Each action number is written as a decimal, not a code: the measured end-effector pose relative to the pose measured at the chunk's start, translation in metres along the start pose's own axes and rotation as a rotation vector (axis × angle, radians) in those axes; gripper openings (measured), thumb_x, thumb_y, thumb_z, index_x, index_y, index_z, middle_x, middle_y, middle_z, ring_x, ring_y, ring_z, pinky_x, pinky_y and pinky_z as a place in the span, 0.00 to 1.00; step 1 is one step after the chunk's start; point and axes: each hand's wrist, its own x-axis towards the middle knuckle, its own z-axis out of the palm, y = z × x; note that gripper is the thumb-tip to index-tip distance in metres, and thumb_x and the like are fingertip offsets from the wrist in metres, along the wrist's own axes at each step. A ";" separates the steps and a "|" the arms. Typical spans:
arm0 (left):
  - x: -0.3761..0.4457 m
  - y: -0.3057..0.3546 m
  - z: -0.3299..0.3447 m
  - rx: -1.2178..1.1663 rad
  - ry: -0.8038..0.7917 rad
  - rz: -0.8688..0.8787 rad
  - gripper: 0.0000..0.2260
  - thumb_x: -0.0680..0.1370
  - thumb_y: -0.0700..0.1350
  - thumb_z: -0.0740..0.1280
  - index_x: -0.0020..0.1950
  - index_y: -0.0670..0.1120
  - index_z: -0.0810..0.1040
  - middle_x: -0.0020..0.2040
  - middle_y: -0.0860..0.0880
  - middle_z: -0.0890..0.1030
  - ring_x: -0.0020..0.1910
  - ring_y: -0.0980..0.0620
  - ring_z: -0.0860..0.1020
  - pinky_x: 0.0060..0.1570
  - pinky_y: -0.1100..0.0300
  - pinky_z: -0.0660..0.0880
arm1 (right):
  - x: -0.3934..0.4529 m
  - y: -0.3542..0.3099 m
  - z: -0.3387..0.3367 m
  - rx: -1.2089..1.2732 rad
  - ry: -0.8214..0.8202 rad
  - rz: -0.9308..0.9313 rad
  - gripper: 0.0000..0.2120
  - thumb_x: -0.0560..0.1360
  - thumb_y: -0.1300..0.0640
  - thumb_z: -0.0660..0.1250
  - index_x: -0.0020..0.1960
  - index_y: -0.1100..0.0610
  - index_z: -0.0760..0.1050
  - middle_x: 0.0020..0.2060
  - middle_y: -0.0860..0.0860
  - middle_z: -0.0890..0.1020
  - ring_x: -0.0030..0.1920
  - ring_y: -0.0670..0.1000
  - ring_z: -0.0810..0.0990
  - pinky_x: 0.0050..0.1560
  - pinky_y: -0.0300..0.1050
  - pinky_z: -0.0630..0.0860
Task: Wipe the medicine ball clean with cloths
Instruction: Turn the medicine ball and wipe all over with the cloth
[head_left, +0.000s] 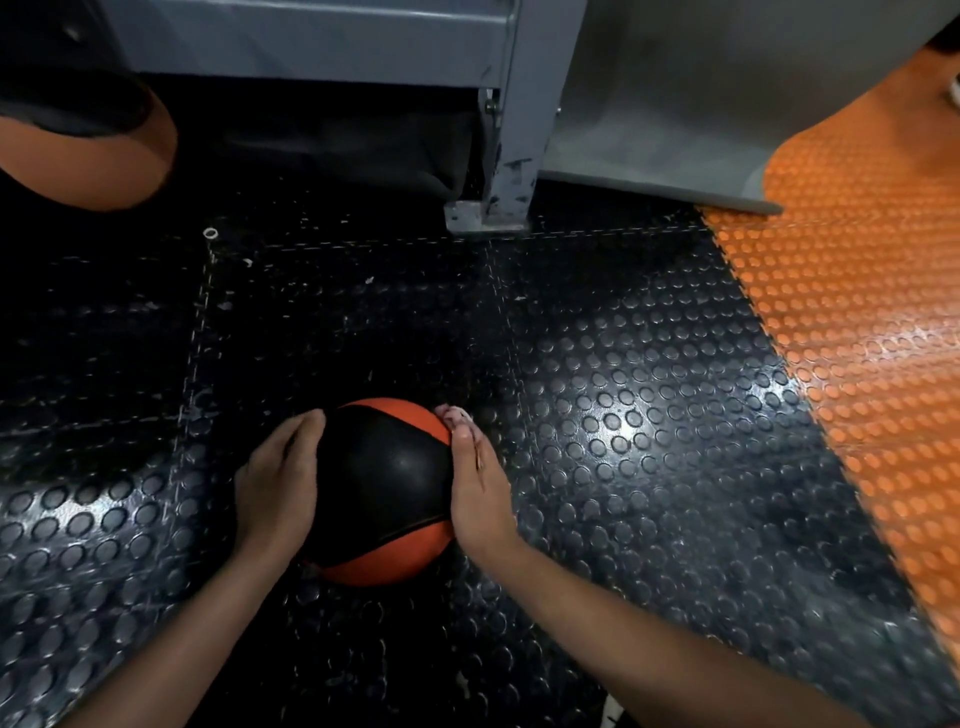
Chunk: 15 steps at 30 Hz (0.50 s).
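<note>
Head view: round black-and-orange rubber medicine ball (382, 491) on studded black floor, near side of grey steel post (506, 111).
Grip: left hand (278, 480) and right hand (475, 488) press flat on the ball's sides, clasping nothing.
Cloth: pale scrap (453, 414) at right fingertips, perhaps.
Technique: steady ball, rotate, wipe every panel.

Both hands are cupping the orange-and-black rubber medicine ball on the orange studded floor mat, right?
Not quite. In the head view the left hand and right hand cup the orange-and-black rubber medicine ball on the black studded floor mat; the orange studded mat lies off to the right.

Head view, steeply down, close
</note>
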 end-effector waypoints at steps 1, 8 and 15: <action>-0.001 -0.003 0.002 0.002 0.062 -0.064 0.23 0.79 0.63 0.61 0.67 0.52 0.82 0.66 0.47 0.81 0.68 0.44 0.76 0.63 0.54 0.69 | 0.004 0.000 -0.001 -0.004 -0.019 0.065 0.19 0.88 0.42 0.51 0.69 0.42 0.77 0.66 0.41 0.79 0.70 0.41 0.74 0.73 0.42 0.68; -0.010 0.012 0.030 -0.131 0.160 -0.342 0.34 0.75 0.69 0.60 0.66 0.44 0.79 0.64 0.40 0.81 0.64 0.38 0.78 0.61 0.48 0.74 | 0.017 -0.014 0.000 0.090 0.053 0.084 0.15 0.86 0.42 0.57 0.63 0.42 0.81 0.63 0.40 0.82 0.66 0.38 0.77 0.72 0.36 0.68; -0.005 0.021 0.017 0.087 0.054 -0.136 0.27 0.81 0.66 0.58 0.62 0.47 0.82 0.57 0.44 0.83 0.62 0.40 0.78 0.54 0.52 0.69 | 0.017 -0.010 -0.007 0.060 -0.045 0.138 0.17 0.88 0.45 0.53 0.57 0.41 0.81 0.52 0.37 0.82 0.59 0.40 0.78 0.60 0.31 0.71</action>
